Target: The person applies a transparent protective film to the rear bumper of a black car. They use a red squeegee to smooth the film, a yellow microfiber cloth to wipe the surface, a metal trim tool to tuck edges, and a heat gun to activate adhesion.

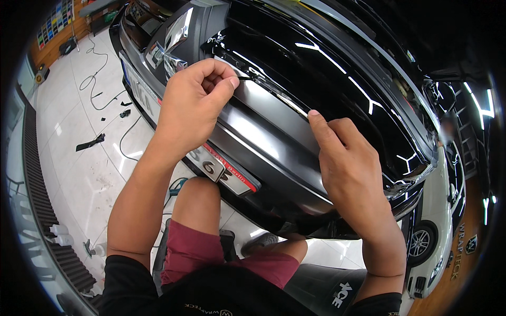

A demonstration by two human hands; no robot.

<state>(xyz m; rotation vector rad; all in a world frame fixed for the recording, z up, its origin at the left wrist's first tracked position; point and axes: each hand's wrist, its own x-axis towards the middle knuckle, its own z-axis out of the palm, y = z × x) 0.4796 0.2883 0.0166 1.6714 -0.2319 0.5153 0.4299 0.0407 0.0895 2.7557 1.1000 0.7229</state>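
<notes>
My left hand [199, 97] pinches a thin dark strip [245, 78] at the edge of the glossy black panel [337, 95] on a car's rear. My right hand [348, 160] has its index fingertip on the shiny narrow edge [295, 105] farther right, its other fingers curled under, their contents hidden. Below this edge runs a satin grey band [263, 137]. A chrome emblem [179, 29] sits left of the black panel. A licence plate [221, 174] is lower down, just above my left knee.
A white car [440, 221] stands at the right. On the tiled floor [63, 174] at left lie cables [95, 100], black scraps [89, 142] and white bottles [62, 236] by a dark ridged mat [39, 200]. I sit on a dark seat [226, 242], beside a dark bin-like object [321, 282].
</notes>
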